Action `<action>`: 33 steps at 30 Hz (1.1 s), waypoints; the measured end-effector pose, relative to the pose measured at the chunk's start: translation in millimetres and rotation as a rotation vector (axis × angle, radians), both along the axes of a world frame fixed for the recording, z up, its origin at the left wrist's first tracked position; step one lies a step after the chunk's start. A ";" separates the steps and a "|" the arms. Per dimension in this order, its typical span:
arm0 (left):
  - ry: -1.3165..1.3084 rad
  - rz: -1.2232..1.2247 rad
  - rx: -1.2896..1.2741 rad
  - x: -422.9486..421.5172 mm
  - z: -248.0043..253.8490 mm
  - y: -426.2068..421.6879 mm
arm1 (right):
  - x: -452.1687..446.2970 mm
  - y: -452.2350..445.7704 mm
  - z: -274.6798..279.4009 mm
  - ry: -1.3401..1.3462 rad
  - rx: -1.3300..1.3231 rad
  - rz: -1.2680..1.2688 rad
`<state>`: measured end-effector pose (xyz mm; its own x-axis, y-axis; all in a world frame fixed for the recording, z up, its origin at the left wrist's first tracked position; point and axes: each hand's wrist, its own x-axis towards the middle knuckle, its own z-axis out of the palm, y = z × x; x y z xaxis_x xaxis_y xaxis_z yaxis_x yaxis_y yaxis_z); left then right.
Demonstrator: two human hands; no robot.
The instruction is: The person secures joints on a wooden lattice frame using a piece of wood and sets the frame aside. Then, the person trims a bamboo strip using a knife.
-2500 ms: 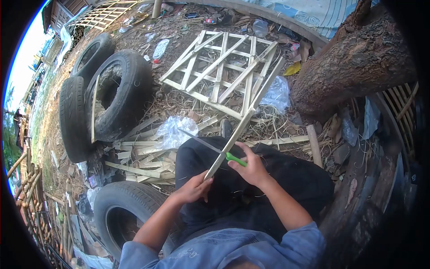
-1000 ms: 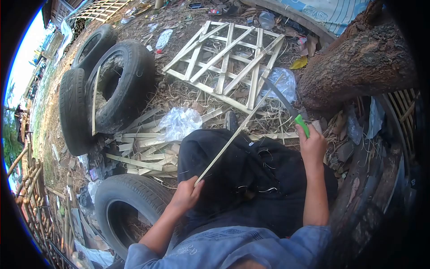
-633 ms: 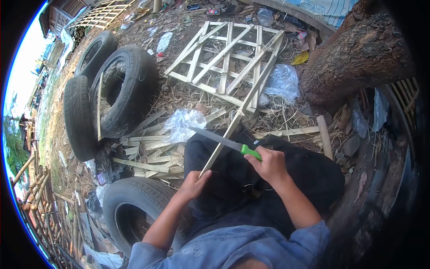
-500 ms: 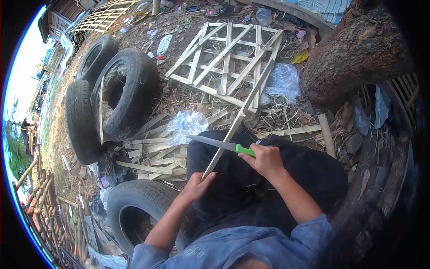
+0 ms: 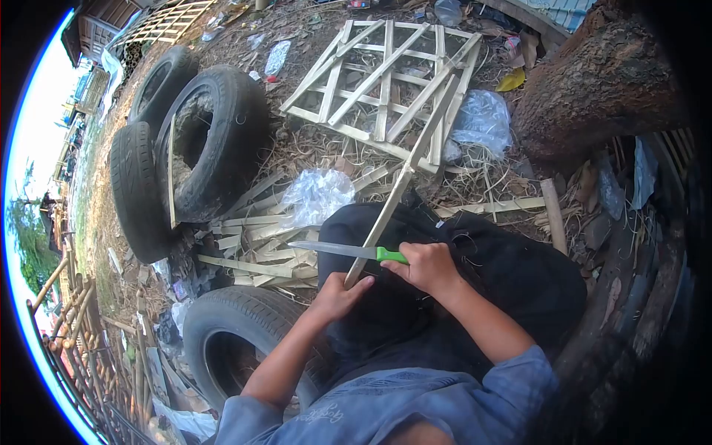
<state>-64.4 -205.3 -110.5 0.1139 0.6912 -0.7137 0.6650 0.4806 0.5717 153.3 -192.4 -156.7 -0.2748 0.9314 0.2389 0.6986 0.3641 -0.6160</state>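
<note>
My left hand (image 5: 340,298) is closed on the lower end of a long bamboo strip (image 5: 392,201), which slants up and to the right over my dark trousers. My right hand (image 5: 430,267) grips the green handle of a knife (image 5: 334,248). The blade points left and lies across the strip, just above my left hand. The strip's far end overlaps the right side of a lattice frame (image 5: 383,111) of crossed bamboo strips, lying on the ground in front of me.
Two tires (image 5: 215,148) (image 5: 133,193) lean together at the left, with another behind. One more tire (image 5: 256,315) lies beside my left arm. Cut strips (image 5: 259,259) and a clear plastic bag (image 5: 319,195) lie before my knees. A tree trunk (image 5: 593,89) stands at the right.
My right hand swung the knife from beyond the strip's right side back across it, then moved down toward my left hand. The left hand keeps its hold. The view has shifted slightly.
</note>
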 end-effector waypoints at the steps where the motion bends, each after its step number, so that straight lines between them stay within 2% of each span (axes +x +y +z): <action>1: -0.035 0.003 0.053 -1.5 0.9 0.5 | -2.4 2.9 0.4 0.004 -0.013 -0.008; 3: -0.075 -0.013 0.090 -5.6 -5.0 -2.3 | -2.3 6.9 1.5 -0.039 -0.082 -0.033; 7: -0.111 0.016 0.053 -10.4 -21.1 -0.1 | 18.1 18.6 -7.4 -0.151 0.026 -0.037; 9: -0.117 0.003 0.037 -11.6 -17.6 -1.4 | 42.0 36.3 -14.0 -0.194 0.080 -0.178; 11: -0.141 -0.008 0.056 -14.5 -21.5 -4.0 | 79.2 53.2 -11.5 -0.270 -0.050 -0.371; 16: -0.106 0.011 0.034 -5.3 -15.6 1.6 | 71.7 45.0 22.5 -0.196 0.004 -0.358; 21: -0.086 0.030 0.005 -4.0 -11.3 1.7 | 44.6 40.6 17.5 -0.008 0.022 -0.343; 26: -0.066 0.039 0.023 -2.7 -10.2 3.9 | 37.3 47.2 10.5 0.063 -0.070 -0.337; 28: -0.082 0.041 0.014 -1.0 -9.5 6.9 | 31.0 43.1 10.1 0.311 -0.243 -0.195; 29: -0.096 0.045 0.003 -0.7 -9.1 7.6 | 24.2 35.8 13.2 0.242 -0.303 -0.190; 33: -0.062 0.047 -0.030 -3.6 -11.1 6.6 | 1.8 18.1 14.4 0.083 -0.213 -0.093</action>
<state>-68.0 -198.7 -121.6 0.1267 0.6750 -0.7268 0.6051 0.5280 0.5959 155.2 -174.3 -142.4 -0.1726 0.9836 0.0528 0.6668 0.1562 -0.7287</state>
